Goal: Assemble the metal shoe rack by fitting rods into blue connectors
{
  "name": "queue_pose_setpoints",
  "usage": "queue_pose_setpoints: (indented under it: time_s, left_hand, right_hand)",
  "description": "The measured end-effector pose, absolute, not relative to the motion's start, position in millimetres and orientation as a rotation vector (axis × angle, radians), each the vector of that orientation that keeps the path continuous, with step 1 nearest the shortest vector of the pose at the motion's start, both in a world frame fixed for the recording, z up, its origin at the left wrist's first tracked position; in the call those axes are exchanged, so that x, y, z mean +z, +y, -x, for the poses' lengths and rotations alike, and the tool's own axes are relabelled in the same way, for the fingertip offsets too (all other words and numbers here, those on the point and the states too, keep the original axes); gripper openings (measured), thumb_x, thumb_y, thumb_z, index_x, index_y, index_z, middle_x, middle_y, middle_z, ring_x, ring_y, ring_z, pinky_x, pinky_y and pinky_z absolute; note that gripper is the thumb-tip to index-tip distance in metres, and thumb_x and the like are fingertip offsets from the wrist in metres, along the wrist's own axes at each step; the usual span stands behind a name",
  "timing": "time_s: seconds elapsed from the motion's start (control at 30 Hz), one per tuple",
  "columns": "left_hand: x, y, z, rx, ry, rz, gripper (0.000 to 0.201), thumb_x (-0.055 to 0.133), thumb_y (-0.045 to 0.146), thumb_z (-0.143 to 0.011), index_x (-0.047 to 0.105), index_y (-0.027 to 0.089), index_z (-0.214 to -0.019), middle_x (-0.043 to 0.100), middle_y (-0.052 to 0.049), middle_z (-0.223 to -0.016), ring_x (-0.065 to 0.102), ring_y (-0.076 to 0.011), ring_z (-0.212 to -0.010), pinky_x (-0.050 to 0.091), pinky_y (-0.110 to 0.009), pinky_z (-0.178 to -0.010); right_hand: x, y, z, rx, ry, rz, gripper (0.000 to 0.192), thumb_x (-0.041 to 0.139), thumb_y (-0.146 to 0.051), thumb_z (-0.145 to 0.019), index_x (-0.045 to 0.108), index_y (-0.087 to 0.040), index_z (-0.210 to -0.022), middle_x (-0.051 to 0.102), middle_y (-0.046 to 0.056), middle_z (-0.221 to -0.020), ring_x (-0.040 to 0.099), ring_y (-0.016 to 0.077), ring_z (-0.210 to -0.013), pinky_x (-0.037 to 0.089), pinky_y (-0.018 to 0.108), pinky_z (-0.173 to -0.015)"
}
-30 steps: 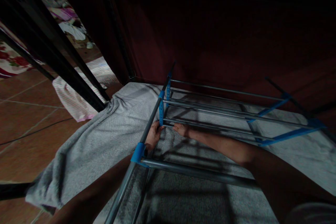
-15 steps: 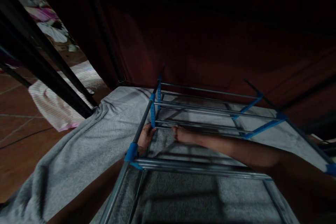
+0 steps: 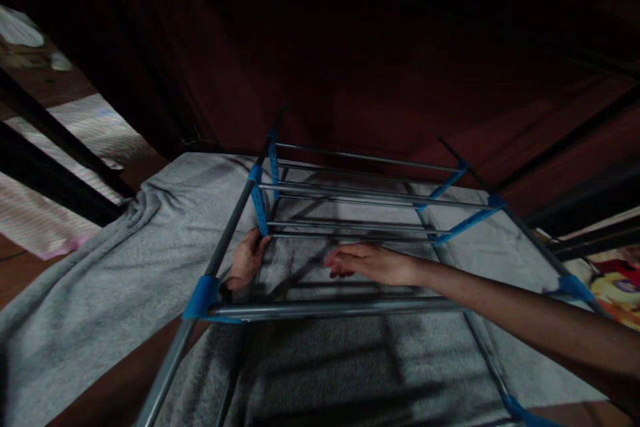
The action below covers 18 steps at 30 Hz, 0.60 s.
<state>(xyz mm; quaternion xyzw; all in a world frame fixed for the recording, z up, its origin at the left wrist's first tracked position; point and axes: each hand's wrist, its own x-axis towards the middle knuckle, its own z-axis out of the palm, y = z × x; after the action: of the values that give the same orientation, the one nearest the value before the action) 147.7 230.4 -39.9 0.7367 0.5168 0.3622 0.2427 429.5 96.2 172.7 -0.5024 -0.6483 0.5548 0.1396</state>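
A rack frame of grey metal tubes (image 3: pixel 340 309) with blue plastic connectors (image 3: pixel 203 297) lies on a grey blanket. My left hand (image 3: pixel 249 257) reaches past the left side tube. Its fingers close round the lower end of a perforated blue connector (image 3: pixel 259 208), where a crossbar meets it. Loosely bent and slightly blurred, my right hand (image 3: pixel 365 263) hovers over the middle of the frame with nothing in it. Just beyond its fingers runs the lower crossbar (image 3: pixel 345 237), which it does not appear to touch.
Behind the rack hangs a dark red cloth (image 3: pixel 320 100). Dark metal bars (image 3: pixel 55 173) stand at the left, with a striped cloth (image 3: pixel 95 127) on the floor beyond. Colourful fabric (image 3: pixel 617 290) lies at the right edge.
My right hand has come away from the crossbar and loosened its fingers. My left hand stays at the blue connector. The view has shifted, so the rack sits further left.
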Motion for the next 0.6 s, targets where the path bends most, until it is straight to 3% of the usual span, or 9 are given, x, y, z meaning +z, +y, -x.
queue_pose_setpoints:
  time_s: [0.1, 0.33, 0.5, 0.6]
  left_hand:
    - [-36, 231, -147, 0.971, 1.423, -2.04, 0.028, 0.046, 0.046, -0.089, 0.057, 0.022, -0.096, 0.065, -0.006, -0.095, 0.062, -0.025, -0.09, 0.049, -0.037, -0.084]
    - [-25, 240, -146, 0.825, 1.442, -2.076, 0.022, 0.046, 0.044, -0.087, 0.056, 0.024, -0.089, 0.064, -0.004, -0.094, 0.061, -0.0231, -0.091, 0.048, -0.038, -0.087]
    - [-10, 241, -153, 0.683, 1.584, -2.066, 0.021, 0.045, 0.042, -0.087, 0.053, 0.023, -0.083, 0.061, -0.003, -0.092, 0.058, -0.0222, -0.091, 0.048, -0.036, -0.087]
    - [14, 234, -161, 0.5, 1.61, -2.117, 0.024, 0.038, 0.04, -0.093, 0.052, 0.02, -0.092, 0.058, -0.005, -0.096, 0.055, -0.021, -0.098, 0.044, -0.032, -0.088]
  right_hand:
    - [199, 72, -424, 1.58, -1.956, 1.401, 0.036, 0.04, -0.048, -0.097, 0.067, -0.027, -0.108, 0.07, 0.002, -0.101, 0.065, 0.0179, -0.094, 0.051, 0.028, -0.082]
    - [229, 20, -471, 1.063, -2.088, 1.676, 0.034, 0.039, -0.049, -0.098, 0.065, -0.037, -0.116, 0.069, -0.001, -0.109, 0.064, 0.0188, -0.102, 0.05, 0.031, -0.089]
    - [250, -10, -561, 0.184, -2.054, 1.949, 0.041, 0.034, -0.051, -0.098, 0.061, -0.033, -0.123, 0.063, 0.008, -0.122, 0.061, 0.0219, -0.112, 0.045, 0.04, -0.097]
    - [244, -35, -636, -0.413, -1.914, 2.237, 0.056, 0.032, -0.054, -0.096, 0.057, -0.016, -0.128, 0.06, 0.018, -0.122, 0.059, 0.0291, -0.113, 0.045, 0.045, -0.097]
